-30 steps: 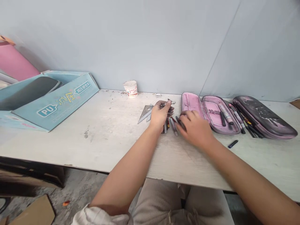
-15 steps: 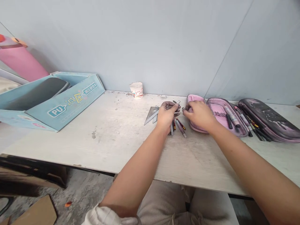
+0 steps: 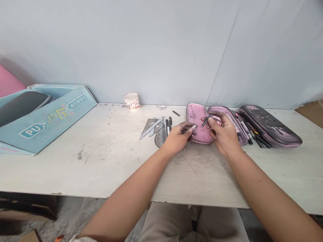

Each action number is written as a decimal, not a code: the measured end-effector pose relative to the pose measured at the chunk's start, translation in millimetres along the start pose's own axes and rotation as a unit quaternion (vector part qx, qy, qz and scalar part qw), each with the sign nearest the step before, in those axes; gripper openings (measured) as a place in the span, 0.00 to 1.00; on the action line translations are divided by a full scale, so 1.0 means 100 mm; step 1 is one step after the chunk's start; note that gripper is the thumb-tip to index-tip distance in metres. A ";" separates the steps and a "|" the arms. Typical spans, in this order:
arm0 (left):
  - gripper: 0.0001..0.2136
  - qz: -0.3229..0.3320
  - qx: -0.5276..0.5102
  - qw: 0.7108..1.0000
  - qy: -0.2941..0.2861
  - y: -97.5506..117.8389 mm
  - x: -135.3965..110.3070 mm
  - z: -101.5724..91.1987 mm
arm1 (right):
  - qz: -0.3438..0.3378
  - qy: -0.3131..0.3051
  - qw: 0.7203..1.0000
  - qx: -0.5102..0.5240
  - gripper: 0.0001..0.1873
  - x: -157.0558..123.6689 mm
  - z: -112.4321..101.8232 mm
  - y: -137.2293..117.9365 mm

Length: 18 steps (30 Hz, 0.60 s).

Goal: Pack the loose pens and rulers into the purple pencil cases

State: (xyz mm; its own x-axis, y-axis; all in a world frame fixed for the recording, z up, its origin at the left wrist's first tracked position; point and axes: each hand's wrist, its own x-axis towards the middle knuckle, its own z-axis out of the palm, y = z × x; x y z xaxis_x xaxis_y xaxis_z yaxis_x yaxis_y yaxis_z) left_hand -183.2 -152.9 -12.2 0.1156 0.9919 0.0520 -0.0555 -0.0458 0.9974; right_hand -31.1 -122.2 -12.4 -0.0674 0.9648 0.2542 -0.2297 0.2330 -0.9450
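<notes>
My left hand (image 3: 180,136) pinches a small whitish piece (image 3: 194,127), its kind unclear, beside the open pencil case (image 3: 199,117) with its pink lining. Over the middle of that case, my right hand (image 3: 224,132) holds a short dark pen-like thing (image 3: 206,121), tip pointing down and left. Something pink also shows between those fingers. Left of my left hand lie clear set squares (image 3: 149,127), a clear protractor (image 3: 158,139) and black pens (image 3: 168,124). A short dark stick (image 3: 176,113) rests on the table behind them.
Markers and pens (image 3: 246,129) lie between the open case and a closed black pencil case (image 3: 271,124). A paper cup (image 3: 132,102) and a small shiny object (image 3: 163,107) stand near the wall. At far left is a light-blue box (image 3: 54,117) holding something dark.
My left hand has moved off the rulers towards the open case. My right hand has turned and lifted, now showing the dark pen-like thing. The view has shifted right.
</notes>
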 end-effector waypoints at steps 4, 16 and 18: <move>0.08 0.016 0.029 0.999 -0.009 -0.02 0.00 -0.02 | -0.048 0.024 0.996 -0.072 0.17 -0.01 0.04 -0.01; 0.11 0.131 0.230 0.964 -0.034 0.02 -0.05 -0.01 | -0.259 -0.006 0.885 -0.386 0.21 -0.23 0.14 -0.02; 0.12 0.152 0.277 0.949 -0.017 0.05 -0.07 -0.01 | -0.269 -0.037 0.870 -0.411 0.26 -0.26 0.16 0.01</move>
State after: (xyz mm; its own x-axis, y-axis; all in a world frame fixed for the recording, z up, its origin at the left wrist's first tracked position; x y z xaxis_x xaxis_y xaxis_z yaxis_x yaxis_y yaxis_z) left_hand -185.3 -160.2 -8.0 0.2101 0.9193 0.3327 0.4377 -0.3927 0.8088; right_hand -44.7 -149.1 -16.4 -0.2337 0.6855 0.6895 0.5229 0.6865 -0.5053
